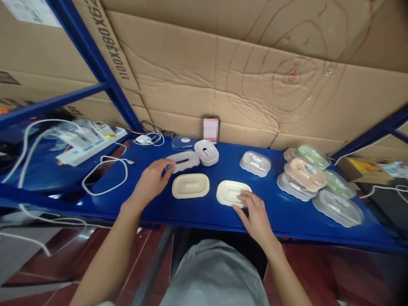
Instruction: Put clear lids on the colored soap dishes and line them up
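Left hand (152,179): fingers pinch the near end of a grey lid (184,161), which is blurred, on the blue shelf (204,210). Right hand (255,214): fingers spread flat, touching the near edge of a cream tray (232,191). Second cream tray (190,185) lies between the hands. Stack of dishes (315,178) at right.
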Action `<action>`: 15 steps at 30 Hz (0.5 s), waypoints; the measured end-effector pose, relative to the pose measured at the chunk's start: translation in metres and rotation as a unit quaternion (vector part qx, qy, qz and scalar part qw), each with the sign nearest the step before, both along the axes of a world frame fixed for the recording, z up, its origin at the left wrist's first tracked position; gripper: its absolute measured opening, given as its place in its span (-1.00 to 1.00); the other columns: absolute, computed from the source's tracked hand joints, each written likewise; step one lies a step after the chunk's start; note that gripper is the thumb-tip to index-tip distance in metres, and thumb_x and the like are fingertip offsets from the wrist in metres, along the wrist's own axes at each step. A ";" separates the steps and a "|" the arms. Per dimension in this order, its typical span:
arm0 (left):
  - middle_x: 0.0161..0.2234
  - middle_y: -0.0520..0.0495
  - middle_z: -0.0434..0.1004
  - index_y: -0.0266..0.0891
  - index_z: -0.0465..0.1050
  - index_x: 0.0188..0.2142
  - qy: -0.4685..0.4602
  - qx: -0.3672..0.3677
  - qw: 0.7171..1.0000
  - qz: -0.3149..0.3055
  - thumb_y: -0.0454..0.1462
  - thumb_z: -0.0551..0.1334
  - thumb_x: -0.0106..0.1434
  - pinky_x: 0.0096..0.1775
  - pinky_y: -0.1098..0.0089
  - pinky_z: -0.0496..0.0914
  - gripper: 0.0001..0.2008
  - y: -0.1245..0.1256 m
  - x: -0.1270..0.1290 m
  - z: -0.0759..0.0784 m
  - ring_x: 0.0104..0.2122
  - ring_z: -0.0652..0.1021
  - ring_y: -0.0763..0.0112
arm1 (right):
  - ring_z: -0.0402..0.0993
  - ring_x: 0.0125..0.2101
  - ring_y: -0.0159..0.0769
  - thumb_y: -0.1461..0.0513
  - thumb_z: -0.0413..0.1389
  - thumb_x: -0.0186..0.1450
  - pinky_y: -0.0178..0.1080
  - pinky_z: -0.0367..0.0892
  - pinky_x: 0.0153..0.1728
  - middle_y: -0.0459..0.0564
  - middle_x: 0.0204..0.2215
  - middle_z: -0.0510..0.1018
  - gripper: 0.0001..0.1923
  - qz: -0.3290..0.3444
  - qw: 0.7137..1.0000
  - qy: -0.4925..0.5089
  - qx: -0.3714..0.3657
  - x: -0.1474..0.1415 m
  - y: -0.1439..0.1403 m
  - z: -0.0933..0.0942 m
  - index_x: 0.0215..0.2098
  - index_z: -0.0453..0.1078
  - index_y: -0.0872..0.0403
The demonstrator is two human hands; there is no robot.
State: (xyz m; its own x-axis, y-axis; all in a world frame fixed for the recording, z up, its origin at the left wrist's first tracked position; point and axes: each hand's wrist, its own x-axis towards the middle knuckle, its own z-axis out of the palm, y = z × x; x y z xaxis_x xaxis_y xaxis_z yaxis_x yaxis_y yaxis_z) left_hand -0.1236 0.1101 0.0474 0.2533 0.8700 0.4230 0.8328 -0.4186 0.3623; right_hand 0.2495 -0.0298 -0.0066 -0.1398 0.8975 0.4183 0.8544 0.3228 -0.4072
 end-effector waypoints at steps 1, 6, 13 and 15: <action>0.00 -0.19 0.67 -0.17 0.53 0.00 -0.034 0.017 0.998 -0.041 -0.16 0.14 0.52 0.19 0.07 0.50 -0.76 -0.018 0.010 -0.001 0.07 0.64 0.09 | 0.43 0.28 0.07 -0.02 0.15 0.52 0.16 0.40 0.22 0.23 0.25 0.49 -0.57 -0.012 1.000 0.010 0.004 0.001 -0.002 0.001 0.23 0.39 -0.01; 0.13 -0.15 0.60 -0.06 0.49 0.09 -0.085 0.009 0.975 -0.206 -0.22 0.11 0.59 0.30 0.07 0.49 -0.78 -0.084 0.085 -0.004 0.22 0.59 0.16 | 0.01 0.52 0.16 -0.04 0.19 0.48 0.24 0.27 0.37 0.24 0.55 0.04 -0.25 0.026 0.999 -0.020 0.025 0.012 -0.008 0.007 0.53 0.06 -0.10; 0.13 -0.04 0.63 0.08 0.51 0.13 -0.017 -0.026 0.963 -0.269 -0.30 0.08 0.56 0.37 0.16 0.47 -0.68 -0.074 0.144 -0.015 0.28 0.56 0.21 | 0.09 0.51 0.07 0.13 0.06 0.57 0.28 0.26 0.37 0.08 0.48 0.28 -0.56 0.046 0.998 -0.048 0.020 0.032 -0.002 0.008 0.38 0.36 -0.14; 0.22 -0.04 0.58 0.09 0.49 0.17 -0.002 -0.023 0.962 -0.272 -0.31 0.10 0.55 0.40 0.14 0.42 -0.66 -0.074 0.143 -0.018 0.32 0.51 0.21 | 0.13 0.49 0.04 0.15 0.07 0.56 0.25 0.27 0.38 0.06 0.41 0.39 -0.61 0.053 0.997 -0.037 0.033 0.038 0.001 0.008 0.32 0.42 -0.11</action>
